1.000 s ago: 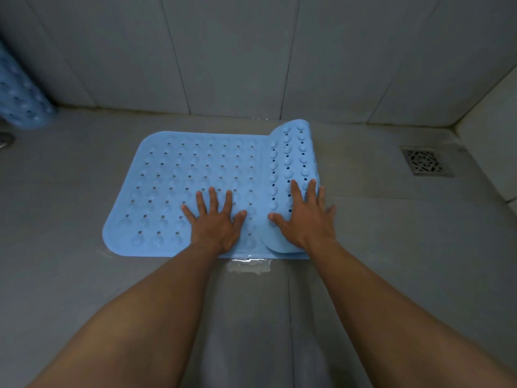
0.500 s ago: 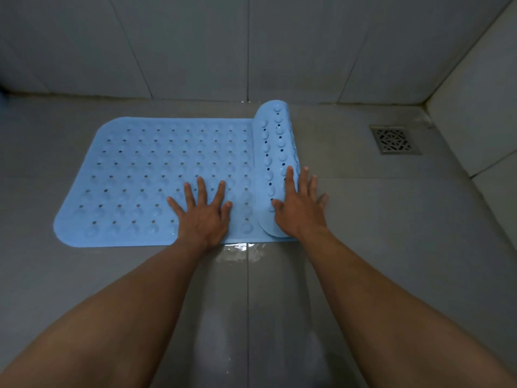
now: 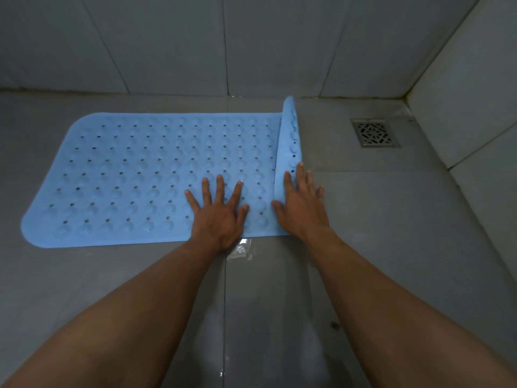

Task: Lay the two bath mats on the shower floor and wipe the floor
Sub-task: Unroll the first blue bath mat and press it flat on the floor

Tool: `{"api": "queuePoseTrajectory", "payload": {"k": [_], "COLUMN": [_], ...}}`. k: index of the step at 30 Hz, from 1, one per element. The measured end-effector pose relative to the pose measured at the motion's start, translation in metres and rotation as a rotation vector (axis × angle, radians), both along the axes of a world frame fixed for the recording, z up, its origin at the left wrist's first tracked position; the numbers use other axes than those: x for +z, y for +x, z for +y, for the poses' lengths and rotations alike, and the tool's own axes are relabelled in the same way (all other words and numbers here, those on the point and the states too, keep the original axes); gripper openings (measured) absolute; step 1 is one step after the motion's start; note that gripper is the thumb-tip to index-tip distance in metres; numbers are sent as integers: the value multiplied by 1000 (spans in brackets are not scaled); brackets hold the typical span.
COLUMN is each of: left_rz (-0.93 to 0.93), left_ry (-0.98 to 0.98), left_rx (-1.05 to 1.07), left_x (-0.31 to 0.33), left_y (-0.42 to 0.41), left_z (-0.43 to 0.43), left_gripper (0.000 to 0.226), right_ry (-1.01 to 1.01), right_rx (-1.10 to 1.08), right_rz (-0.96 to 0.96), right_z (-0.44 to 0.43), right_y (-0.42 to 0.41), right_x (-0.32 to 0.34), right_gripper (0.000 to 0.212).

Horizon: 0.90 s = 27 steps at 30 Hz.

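Blue bath mat [image 3: 140, 175] is lying mostly flat on the grey shower floor [image 3: 391, 219], long side along the back wall [image 3: 251, 43]. My left hand [image 3: 218, 217] is flat on it near the front edge, fingers spread, pressing down and not gripping anything. My right hand [image 3: 302, 208] is flat too, fingers straight, against the mat's right end [image 3: 289, 141], which stands curled up. There's a little puddle [image 3: 240, 249] just below my left wrist, and the drain [image 3: 375, 133] sits off right near the corner.
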<state>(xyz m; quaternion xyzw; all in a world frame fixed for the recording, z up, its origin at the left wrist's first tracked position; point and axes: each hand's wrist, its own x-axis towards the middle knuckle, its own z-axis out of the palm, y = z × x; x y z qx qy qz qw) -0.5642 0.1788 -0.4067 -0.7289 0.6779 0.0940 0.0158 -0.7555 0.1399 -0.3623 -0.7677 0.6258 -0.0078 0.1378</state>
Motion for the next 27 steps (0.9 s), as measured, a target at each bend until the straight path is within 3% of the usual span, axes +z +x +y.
{"api": "queuePoseTrajectory", "payload": {"k": [7, 10, 12, 17, 21, 27], "left_rz": [-2, 9, 28, -25, 6, 10], "left_ry": [-43, -41, -15, -23, -58, -86], "left_rx": [-66, -78, -126, -184, -181, -56], "left_x": [5, 6, 8, 2, -2, 0], "left_y": [-18, -26, -35, -49, -47, -34], "left_z": [-19, -31, -39, -42, -40, -38], "left_gripper": [66, 69, 70, 71, 82, 80], "right_ry": [-12, -21, -34, -105, -43, 158], "right_rx": [-61, -82, -68, -34, -57, -136], "right_rz": [-42, -107, -31, 241, 339, 146], "right_z": [3, 2, 0, -4, -8, -1], "right_y": [-16, -23, -29, -49, -59, -56], "right_x": [3, 2, 0, -3, -7, -18], "right_gripper": [77, 88, 88, 63, 64, 66]}}
